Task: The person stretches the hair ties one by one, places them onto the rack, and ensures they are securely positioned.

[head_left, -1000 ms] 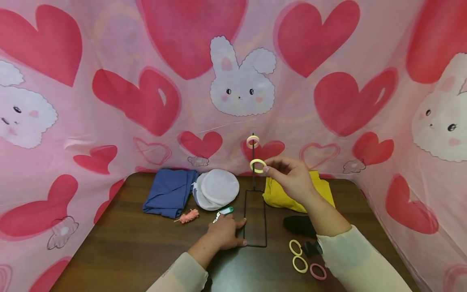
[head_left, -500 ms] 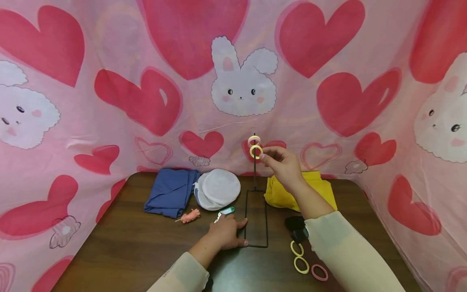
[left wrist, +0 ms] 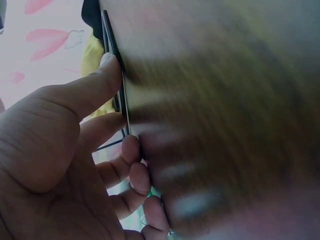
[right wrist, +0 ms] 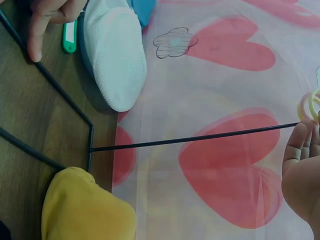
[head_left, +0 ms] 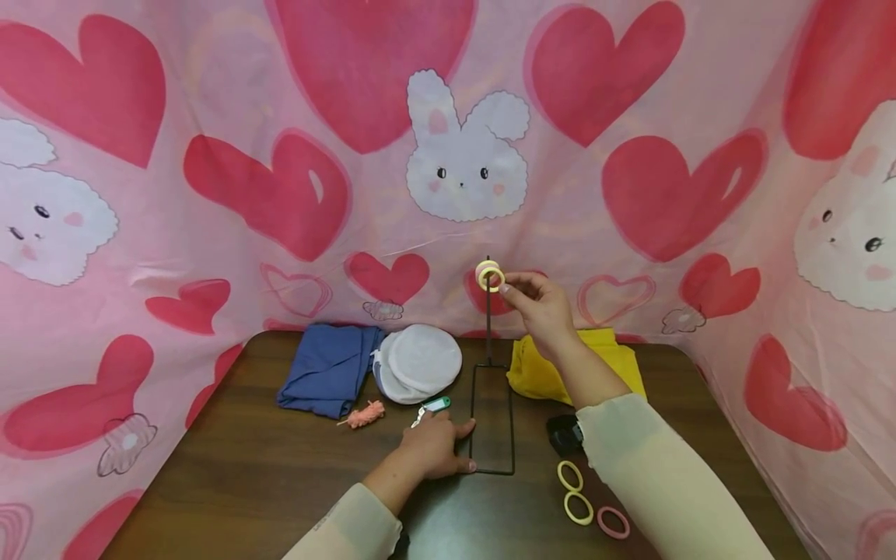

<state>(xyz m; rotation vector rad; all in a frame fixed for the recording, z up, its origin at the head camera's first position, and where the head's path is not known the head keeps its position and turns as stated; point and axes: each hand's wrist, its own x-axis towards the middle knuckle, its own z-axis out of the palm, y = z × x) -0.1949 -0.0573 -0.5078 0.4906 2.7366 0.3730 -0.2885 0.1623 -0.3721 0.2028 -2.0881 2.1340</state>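
A pink cloth backdrop (head_left: pixel 210 117) printed with red hearts and white rabbits encloses the scene on three sides. Below it stands a dark wood-grain table (head_left: pixel 231 482). Along the far edge of the table lie a folded blue cloth (head_left: pixel 325 369), a round white mesh pouch (head_left: pixel 418 362) and a yellow cloth (head_left: pixel 539 373).

A black wire stand (head_left: pixel 491 412) has a rectangular base frame flat on the table and a thin upright rod. The left hand (head_left: pixel 434 449) rests with relaxed, nearly straight fingers on the table; its thumb and fingertips touch the left bar of the base. The right hand (head_left: pixel 539 305) is raised to the rod's top, pinching a yellow hair ring (head_left: pixel 493 280) between thumb and fingertips, just in front of a pale ring (head_left: pixel 484 270) already on the rod.

Smaller things: a black object (head_left: pixel 562 435), three loose rings (head_left: pixel 579 498), two yellow and one pink, a pink tassel (head_left: pixel 364 414) and a green tag (head_left: pixel 435 404). No legible writing appears.
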